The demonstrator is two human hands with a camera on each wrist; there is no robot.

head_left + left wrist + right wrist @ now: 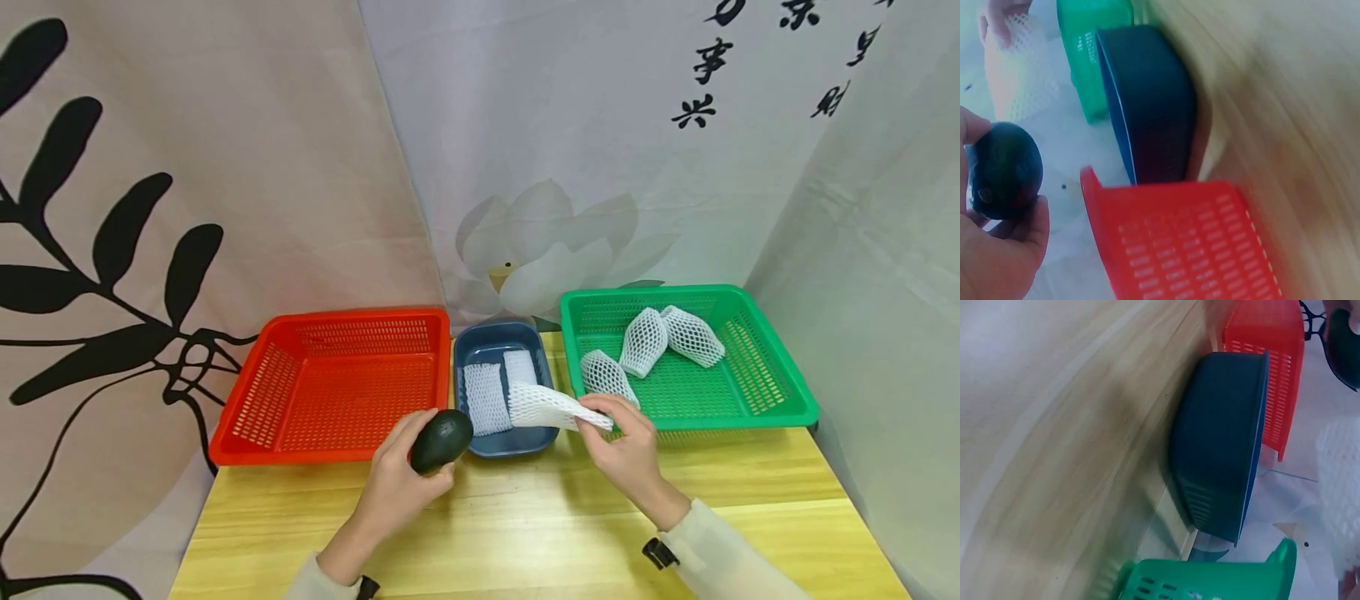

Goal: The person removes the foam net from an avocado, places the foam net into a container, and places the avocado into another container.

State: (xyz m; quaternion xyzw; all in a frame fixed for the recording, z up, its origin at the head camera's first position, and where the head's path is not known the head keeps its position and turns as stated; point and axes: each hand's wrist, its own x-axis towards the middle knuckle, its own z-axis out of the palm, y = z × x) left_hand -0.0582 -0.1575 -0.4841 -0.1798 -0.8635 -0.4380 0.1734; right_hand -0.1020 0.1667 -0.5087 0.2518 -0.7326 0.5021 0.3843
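Observation:
My left hand (397,483) grips a dark green avocado (442,442) in front of the gap between the red basket and the blue tray. In the left wrist view the avocado (1007,172) sits between thumb and fingers. My right hand (626,450) pinches the end of a white foam net sleeve (546,406), which stretches leftward over the blue tray (504,452). Two more foam net sleeves lie flat in that tray, a left one (486,398) and a right one (519,367), partly hidden by the held sleeve.
An orange-red basket (360,400) stands left of the tray. To the right, a green basket (705,407) holds several plump white foam nets (645,342); their contents cannot be made out. All stand on a wooden table (510,533) before a printed cloth backdrop.

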